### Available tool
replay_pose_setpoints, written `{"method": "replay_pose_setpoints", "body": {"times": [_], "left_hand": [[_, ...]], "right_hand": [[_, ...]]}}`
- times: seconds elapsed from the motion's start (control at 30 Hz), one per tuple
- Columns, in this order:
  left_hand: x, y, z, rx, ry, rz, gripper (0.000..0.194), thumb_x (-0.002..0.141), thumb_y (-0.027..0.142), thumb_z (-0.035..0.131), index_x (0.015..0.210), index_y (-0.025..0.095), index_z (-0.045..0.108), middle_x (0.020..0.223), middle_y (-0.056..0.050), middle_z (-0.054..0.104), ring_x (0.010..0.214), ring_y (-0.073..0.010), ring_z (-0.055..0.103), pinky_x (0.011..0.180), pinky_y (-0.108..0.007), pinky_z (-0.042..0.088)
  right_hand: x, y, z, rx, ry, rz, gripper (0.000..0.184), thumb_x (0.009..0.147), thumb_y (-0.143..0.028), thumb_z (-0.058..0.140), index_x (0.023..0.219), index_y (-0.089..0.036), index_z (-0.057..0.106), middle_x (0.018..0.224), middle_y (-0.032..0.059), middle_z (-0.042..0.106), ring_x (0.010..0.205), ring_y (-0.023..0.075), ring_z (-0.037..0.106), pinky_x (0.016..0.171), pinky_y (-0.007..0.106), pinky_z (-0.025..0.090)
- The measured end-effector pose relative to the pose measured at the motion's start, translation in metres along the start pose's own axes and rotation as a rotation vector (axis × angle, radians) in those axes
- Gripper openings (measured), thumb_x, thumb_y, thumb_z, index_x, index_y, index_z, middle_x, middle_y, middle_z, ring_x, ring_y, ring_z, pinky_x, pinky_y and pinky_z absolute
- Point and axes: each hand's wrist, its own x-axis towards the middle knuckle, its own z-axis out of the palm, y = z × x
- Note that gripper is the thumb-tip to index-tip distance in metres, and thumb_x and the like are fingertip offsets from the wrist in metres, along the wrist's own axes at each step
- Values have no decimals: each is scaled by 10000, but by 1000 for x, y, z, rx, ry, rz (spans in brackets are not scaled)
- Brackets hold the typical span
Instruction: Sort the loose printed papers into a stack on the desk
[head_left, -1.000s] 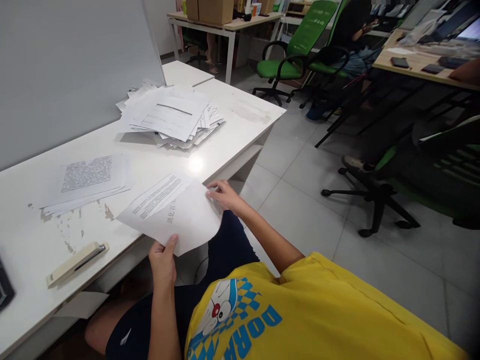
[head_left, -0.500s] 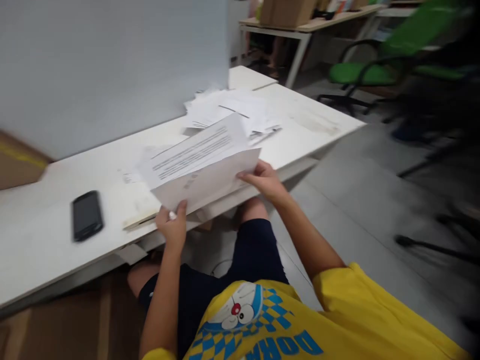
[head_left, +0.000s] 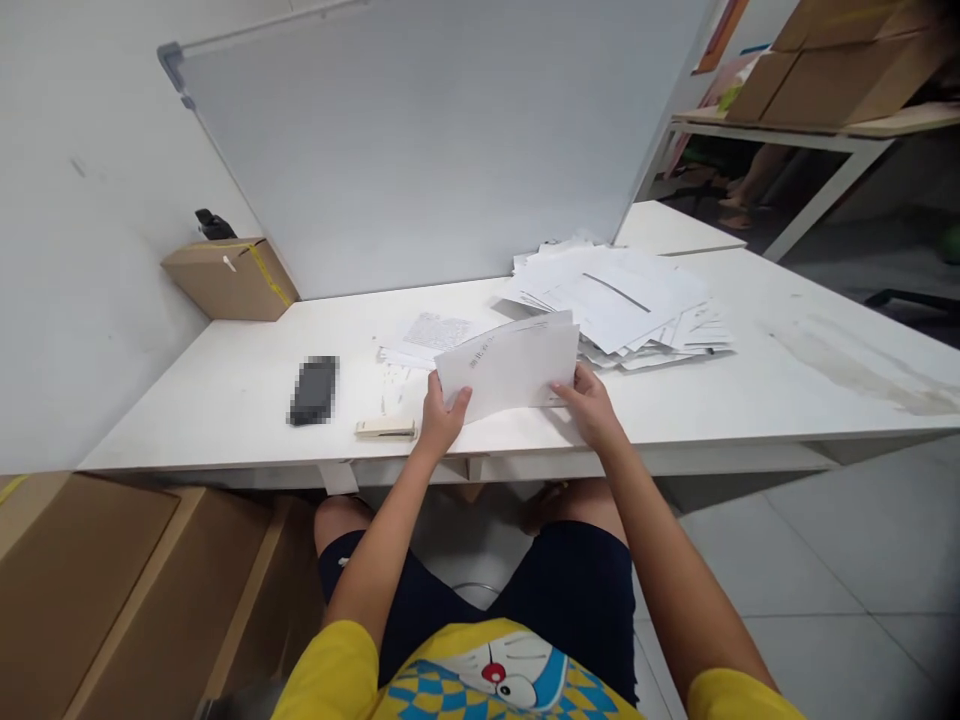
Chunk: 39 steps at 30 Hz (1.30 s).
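Note:
Between my two hands, sheets of paper [head_left: 514, 370] stand tilted upright over the desk's front part. My left hand [head_left: 444, 415] grips their left edge, thumb on the near face. On the right edge my right hand [head_left: 589, 405] pinches them the same way. Some print shows at the upper left of the near sheet. A cream stapler [head_left: 385, 429] lies just left of my left hand. Behind the held sheets is a small stack of printed pages [head_left: 431, 332], partly covered. A large messy pile of papers [head_left: 622, 295] sits to the right, beyond my right hand.
On the white desk [head_left: 225, 400] lies a dark, blurred-out phone-like object [head_left: 313, 390]. A cardboard box [head_left: 232, 280] stands at the back left. A whiteboard [head_left: 435, 140] rises behind the desk. More cardboard boxes [head_left: 135, 590] stand on the floor at lower left.
My view has swung left to face the desk squarely. The held sheets went from lying nearly flat near the desk edge to standing upright over it. Both hands kept their grip.

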Motion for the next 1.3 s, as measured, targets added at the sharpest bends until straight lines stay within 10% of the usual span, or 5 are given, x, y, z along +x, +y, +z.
{"method": "replay_pose_setpoints", "body": {"times": [0.43, 0.77, 1.17, 1.3], "left_hand": [[-4, -5, 0, 169, 115, 226, 491, 913, 653, 532, 1080, 193, 576, 933, -82, 695, 876, -214, 691, 762, -335, 562], [-9, -20, 3, 276, 221, 496, 626, 981, 619, 403, 1470, 249, 278, 1301, -170, 597, 1163, -234, 653, 954, -365, 549], [-26, 19, -9, 380, 49, 252, 770, 1025, 539, 351, 1585, 291, -115, 1463, -176, 519, 1207, -226, 632, 949, -363, 549], [-47, 40, -39, 566, -9, 218, 685, 1022, 511, 380, 1603, 308, 79, 1485, -134, 515, 1218, -247, 607, 988, -385, 518]], "right_hand": [[-1, -1, -3, -12, -27, -28, 339, 628, -306, 709, 945, -245, 606, 925, 13, 692, 900, 214, 618, 781, 323, 481], [-6, -6, -4, 54, 4, -147, 291, 632, -247, 658, 914, -265, 588, 911, -12, 667, 888, 175, 578, 800, 295, 445], [-23, -29, -13, 33, -87, 75, 333, 619, -279, 704, 946, -271, 644, 871, -15, 722, 881, 198, 662, 791, 314, 502], [-71, -40, -23, -42, -135, 277, 430, 673, -325, 743, 1091, -279, 655, 896, 0, 750, 830, 213, 684, 721, 330, 525]]}}
